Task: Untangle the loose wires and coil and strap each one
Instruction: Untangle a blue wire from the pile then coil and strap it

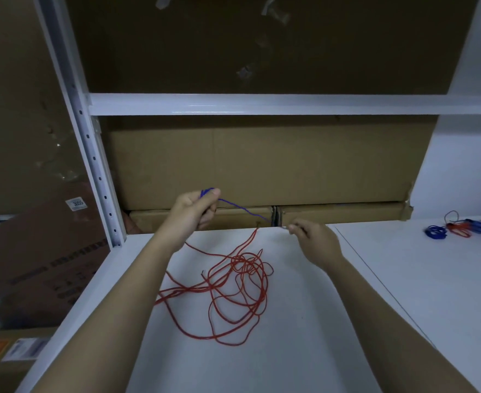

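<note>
While both hands stretch blue wire (242,207) | red wire (233,285) on shelf (403,279)

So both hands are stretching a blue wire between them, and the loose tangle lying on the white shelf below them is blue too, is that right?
Not quite. The head view shows the left hand and right hand holding the blue wire stretched between them, but the loose tangle on the white shelf below is red, not blue.
</note>
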### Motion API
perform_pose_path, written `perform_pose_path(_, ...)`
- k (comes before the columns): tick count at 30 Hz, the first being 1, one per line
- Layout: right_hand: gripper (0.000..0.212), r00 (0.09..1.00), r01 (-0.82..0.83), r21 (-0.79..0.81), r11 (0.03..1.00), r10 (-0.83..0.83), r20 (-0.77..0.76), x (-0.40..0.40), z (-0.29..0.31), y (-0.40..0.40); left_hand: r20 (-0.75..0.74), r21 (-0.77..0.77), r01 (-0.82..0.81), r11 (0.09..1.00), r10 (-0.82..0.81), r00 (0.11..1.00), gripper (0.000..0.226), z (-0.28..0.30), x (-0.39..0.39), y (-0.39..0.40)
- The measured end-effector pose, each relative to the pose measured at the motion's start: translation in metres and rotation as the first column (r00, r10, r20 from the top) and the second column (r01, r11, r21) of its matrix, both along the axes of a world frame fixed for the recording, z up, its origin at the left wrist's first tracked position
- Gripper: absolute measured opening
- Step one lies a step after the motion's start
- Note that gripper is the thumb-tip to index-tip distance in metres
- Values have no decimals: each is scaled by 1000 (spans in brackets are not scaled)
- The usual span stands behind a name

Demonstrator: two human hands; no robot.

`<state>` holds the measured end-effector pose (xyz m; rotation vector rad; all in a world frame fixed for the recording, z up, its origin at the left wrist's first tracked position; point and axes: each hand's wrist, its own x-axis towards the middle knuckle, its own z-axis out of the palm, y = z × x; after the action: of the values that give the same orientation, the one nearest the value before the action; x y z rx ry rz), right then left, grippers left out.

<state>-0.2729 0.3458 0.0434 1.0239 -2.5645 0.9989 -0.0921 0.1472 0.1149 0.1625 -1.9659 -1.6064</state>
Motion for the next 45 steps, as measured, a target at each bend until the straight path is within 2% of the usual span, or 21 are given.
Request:
perform_pose_path(5, 21, 969, -216, 208, 954, 235, -71, 20, -8, -13, -70, 14, -85, 996, 85, 994, 38, 11, -15, 11)
perform_pose_path(8, 28, 944, -310, 87, 947, 317, -90, 35, -10, -8, -103, 135, -173, 976, 187, 977, 37, 19, -23, 11)
perform_pose_path(11, 33, 926, -362, -22, 932, 356, -127, 47, -11, -1, -84, 151, -304, 941, 319, 944, 36, 23, -31, 7)
perform_pose_path(14, 25, 958, -262, -280, 924, 283, 36, 42, -5, 4, -33, 112, -351, 930, 356, 934, 36, 20, -34, 4)
perform_pose_path(15, 19, 973, -195, -305, 932, 223, 60, 37, -1, 5, -16, 72, -346, 935, 348, 937, 37, 18, -34, 6)
perform_pose_path(16, 18, 987, -130, -249, 960, 148, 57, 32, 4, 7, 3, 16, -332, 943, 332, 943, 37, 16, -35, 8)
perform_pose_path(18, 52, 998, -27, -20, 999, 28, 48, 24, 15, 6, 37, -106, -278, 955, 284, 958, 37, 11, -37, 18)
perform_pose_path(19, 67, 999, -21, 9, 1000, 20, 47, 26, 20, 4, 55, -164, -245, 956, 256, 965, 37, 9, -39, 25)
perform_pose_path(21, 77, 991, -126, -114, 985, 129, 17, 40, 30, -6, 87, -280, -173, 944, 204, 975, 37, 7, -43, 38)
perform_pose_path(24, 60, 912, -316, -291, 903, 373, 168, 59, 40, -23, 122, -401, -84, 912, 145, 982, 39, 10, -46, 54)
perform_pose_path(27, 17, 849, -374, -355, 857, 471, 241, 65, 40, -27, 121, -453, -86, 887, 157, 980, 41, 16, -44, 61)
perform_pose_path(30, 26, 845, -351, -396, 849, 469, 257, 59, 33, -19, 125, -536, -166, 828, 272, 954, 42, 16, -40, 56)
perform_pose_path(31, 28, 847, -350, -377, 858, 462, 264, 56, 33, -13, 119, -563, -211, 799, 331, 936, 44, 15, -38, 55)
perform_pose_path(33, 28, 890, -356, -211, 910, 399, 219, 47, 34, -2, 96, -588, -309, 747, 444, 891, 48, 12, -33, 53)
perform_pose_path(35, 27, 963, -261, -31, 965, 263, 67, 35, 39, 11, 158, -591, -291, 752, 462, 873, 51, 11, -26, 57)
perform_pose_path(37, 28, 992, -109, -64, 992, 104, -71, 24, 50, 20, 323, -521, -94, 848, 298, 898, 53, 9, -18, 69)
perform_pose_path(39, 34, 988, -32, -147, 989, 9, -155, 19, 58, 23, 399, -279, 158, 947, -35, 916, 52, 5, -10, 90)
perform_pose_path(41, 35, 988, -45, -112, 993, 28, -149, 24, 61, 20, 179, 70, 291, 954, -299, 937, 48, 8, -6, 107)
perform_pose_path(43, 27, 980, -174, 52, 983, 178, -86, 40, 52, 19, -152, 396, 329, 857, -292, 944, 40, 17, -6, 116)
perform_pose_path(44, 24, 960, -262, 144, 954, 273, -61, 51, 42, 22, -238, 421, 294, 858, -208, 949, 36, 19, -8, 117)
perform_pose_path(45, 24, 934, -330, 215, 919, 351, -65, 62, 32, 25, -246, 353, 208, 912, -124, 961, 34, 19, -11, 117)
